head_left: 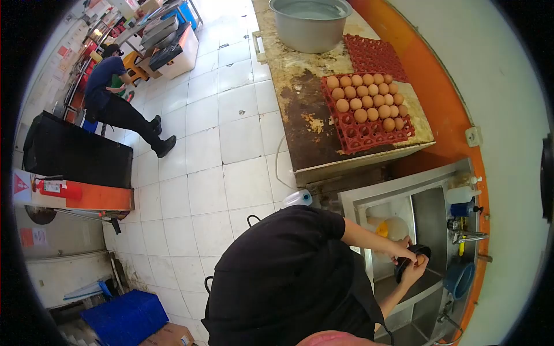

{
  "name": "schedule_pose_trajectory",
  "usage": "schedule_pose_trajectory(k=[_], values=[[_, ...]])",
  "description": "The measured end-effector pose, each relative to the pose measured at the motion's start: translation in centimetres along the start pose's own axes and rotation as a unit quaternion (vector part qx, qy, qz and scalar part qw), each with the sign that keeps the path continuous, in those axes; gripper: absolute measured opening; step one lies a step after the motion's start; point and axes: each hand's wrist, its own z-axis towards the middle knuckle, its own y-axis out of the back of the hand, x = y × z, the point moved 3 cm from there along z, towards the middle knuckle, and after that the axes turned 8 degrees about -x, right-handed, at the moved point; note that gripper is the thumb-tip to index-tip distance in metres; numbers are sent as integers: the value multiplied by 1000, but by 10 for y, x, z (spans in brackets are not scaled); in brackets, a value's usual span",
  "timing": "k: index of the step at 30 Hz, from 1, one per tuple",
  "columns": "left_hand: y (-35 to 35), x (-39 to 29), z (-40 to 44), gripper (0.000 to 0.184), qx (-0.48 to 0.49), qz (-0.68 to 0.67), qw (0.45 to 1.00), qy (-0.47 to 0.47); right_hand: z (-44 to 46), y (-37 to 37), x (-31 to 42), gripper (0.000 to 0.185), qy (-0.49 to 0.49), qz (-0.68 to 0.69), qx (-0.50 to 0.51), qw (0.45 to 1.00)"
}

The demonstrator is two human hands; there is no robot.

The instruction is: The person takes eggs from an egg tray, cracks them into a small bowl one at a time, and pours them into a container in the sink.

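Over the sink (pixel 428 222), my left hand (pixel 402 250) and my right hand (pixel 416 269) are close together. Both have their fingers closed around a brown egg (pixel 420 260), though the left fingertips are partly hidden. A black bowl-like container (pixel 399 272) shows behind and beneath the hands; what supports it is hidden. Just beyond my left hand, a pale translucent bowl (pixel 397 228) sits in the basin with something yellow-orange, like yolk, inside.
On the worktop, a red egg tray (pixel 375 140) carries many brown eggs, beside another red tray (pixel 375 55) and a large metal pot (pixel 310 29). A faucet (pixel 470 237) and blue container (pixel 460 279) line the wall. Across the tiled floor (pixel 196 196), another person (pixel 109 86) bends over.
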Motion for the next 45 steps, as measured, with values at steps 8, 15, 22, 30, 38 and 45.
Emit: schedule_pose_trajectory(k=[8, 15, 22, 30, 38, 45], values=[[7, -3, -8, 80, -2, -14, 1000, 8, 5, 8, 54, 23, 1, -130, 10, 992], [22, 63, 61, 60, 221, 224, 844, -434, 13, 22, 40, 25, 175, -221, -61, 958], [34, -4, 16, 75, 25, 25, 999, 31, -41, 76, 35, 30, -135, -29, -153, 979], [62, -1, 65, 76, 17, 297, 954, -47, -254, 100, -28, 40, -351, -273, -132, 886], [43, -3, 55, 70, 116, 593, 687, -403, -314, 92, -24, 83, -592, -286, -30, 753], [83, 31, 48, 82, -155, 317, 913, -206, -100, 35, 26, 49, -228, -105, -43, 967]])
